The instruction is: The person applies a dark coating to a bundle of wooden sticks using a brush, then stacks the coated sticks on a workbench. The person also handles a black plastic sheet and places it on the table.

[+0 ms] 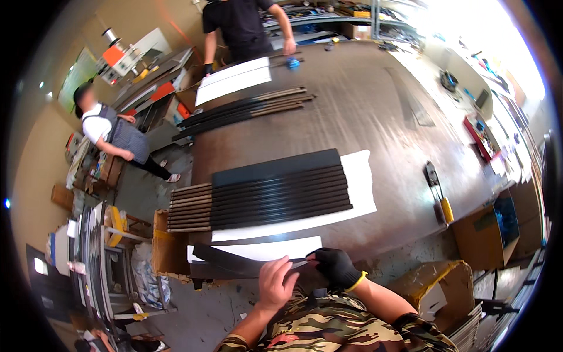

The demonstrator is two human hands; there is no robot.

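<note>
One black strip [223, 258], probably light and bendy, best held by its edges, is at the table's [363, 100] near side; left hand [274, 286]: thumb and fingers apart; right hand [335, 267]: fingers curled, clamping I cannot tell what.

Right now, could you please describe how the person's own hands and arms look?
The left hand is bare. The right hand wears a black glove with a yellow cuff edge. Camouflage sleeves in brown, tan and black leave much of both forearms bare.
</note>
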